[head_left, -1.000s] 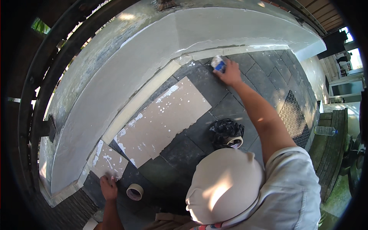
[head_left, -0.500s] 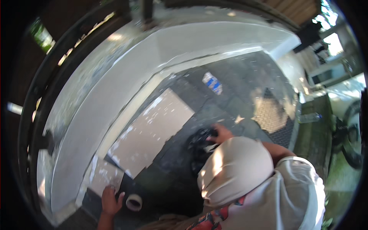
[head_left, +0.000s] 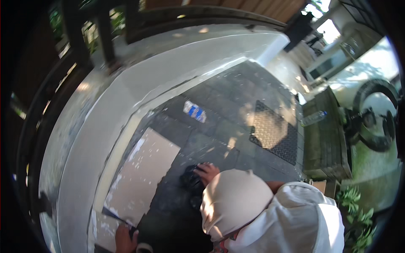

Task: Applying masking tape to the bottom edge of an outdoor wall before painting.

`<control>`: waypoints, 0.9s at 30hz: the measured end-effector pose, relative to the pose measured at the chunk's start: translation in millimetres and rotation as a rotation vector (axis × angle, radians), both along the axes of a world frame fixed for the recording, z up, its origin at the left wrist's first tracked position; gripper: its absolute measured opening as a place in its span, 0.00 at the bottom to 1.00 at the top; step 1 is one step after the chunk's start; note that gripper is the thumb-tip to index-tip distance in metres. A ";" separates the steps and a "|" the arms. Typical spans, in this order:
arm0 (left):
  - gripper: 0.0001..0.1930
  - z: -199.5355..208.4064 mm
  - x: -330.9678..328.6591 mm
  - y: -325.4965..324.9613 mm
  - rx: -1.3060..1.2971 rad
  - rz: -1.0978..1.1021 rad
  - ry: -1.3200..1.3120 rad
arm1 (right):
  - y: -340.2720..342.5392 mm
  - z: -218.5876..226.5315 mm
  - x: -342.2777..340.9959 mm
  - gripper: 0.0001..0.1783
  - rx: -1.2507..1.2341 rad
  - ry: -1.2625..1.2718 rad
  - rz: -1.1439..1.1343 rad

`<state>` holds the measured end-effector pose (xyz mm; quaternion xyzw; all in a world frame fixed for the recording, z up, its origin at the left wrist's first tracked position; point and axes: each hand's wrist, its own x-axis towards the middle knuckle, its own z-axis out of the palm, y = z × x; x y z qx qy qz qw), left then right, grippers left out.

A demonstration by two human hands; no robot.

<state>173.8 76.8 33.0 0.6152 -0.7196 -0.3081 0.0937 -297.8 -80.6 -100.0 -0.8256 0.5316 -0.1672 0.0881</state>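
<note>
My right hand (head_left: 207,172) reaches round my raised knee (head_left: 237,202), in beige cloth. Its fingers lie spread over the edge of a glossy black thing (head_left: 192,180), perhaps a plastic bag; its kind is unclear. At the lower left my left hand (head_left: 125,239) is beside a small light-brown board (head_left: 105,230), thumb apart from the fingers. Dark floor shows between them, and I see nothing held. A roll of tape (head_left: 144,248) stands right of that hand, cut off by the lower edge. Beyond the left hand lies a large light-brown board (head_left: 141,173) with white flecks.
A low white wall (head_left: 168,69) curves round the dark tiled floor (head_left: 219,109). A blue-and-white packet (head_left: 194,111) and a textured mat (head_left: 274,130) lie farther off. At right, a clear bottle (head_left: 313,119) rests on a wooden bench (head_left: 322,139), near a wheel (head_left: 375,116) and plants (head_left: 358,211).
The view has turned, so the scene has shifted left. My left hand has moved to the small board's right side, nearer the large board's corner. My right fingers have straightened over the black thing.
</note>
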 end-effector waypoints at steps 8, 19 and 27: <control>0.21 17.2 60.2 69.4 0.135 0.268 -0.238 | -96.0 126.2 -0.2 0.14 0.535 -0.236 0.167; 0.24 -42.3 -61.2 189.1 -0.225 0.720 -0.228 | -170.2 185.3 127.4 0.14 1.082 0.469 0.772; 0.16 -26.0 -38.4 161.9 -0.440 0.781 -0.221 | -94.0 183.6 294.9 0.22 0.802 0.505 1.085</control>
